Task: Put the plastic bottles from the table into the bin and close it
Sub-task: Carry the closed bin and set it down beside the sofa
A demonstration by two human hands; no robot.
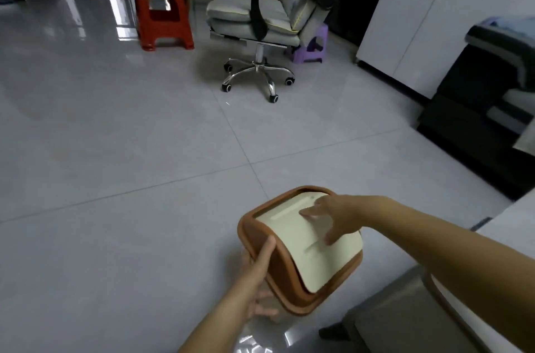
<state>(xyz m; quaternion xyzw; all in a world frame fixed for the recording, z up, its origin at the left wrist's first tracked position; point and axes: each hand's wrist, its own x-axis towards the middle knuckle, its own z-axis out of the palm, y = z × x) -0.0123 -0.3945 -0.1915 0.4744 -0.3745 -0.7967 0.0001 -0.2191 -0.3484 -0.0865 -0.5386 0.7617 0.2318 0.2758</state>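
Observation:
A small bin (pixel 292 294) with a brown rim and a cream swing lid (pixel 301 239) stands on the tiled floor at the lower middle. My left hand (pixel 257 286) grips its left side, thumb over the brown rim. My right hand (pixel 333 216) hovers over the lid with fingers spread, fingertips touching or nearly touching the cream panel. The lid lies flat within the rim. No plastic bottles are visible, and the inside of the bin is hidden.
A grey office chair (pixel 260 14) on castors stands ahead, with a red plastic stool (pixel 160 8) to its left and a purple stool (pixel 312 45) behind it. A table edge (pixel 509 225) and a grey seat (pixel 399 309) are at the lower right. White cabinets (pixel 434 5) line the right.

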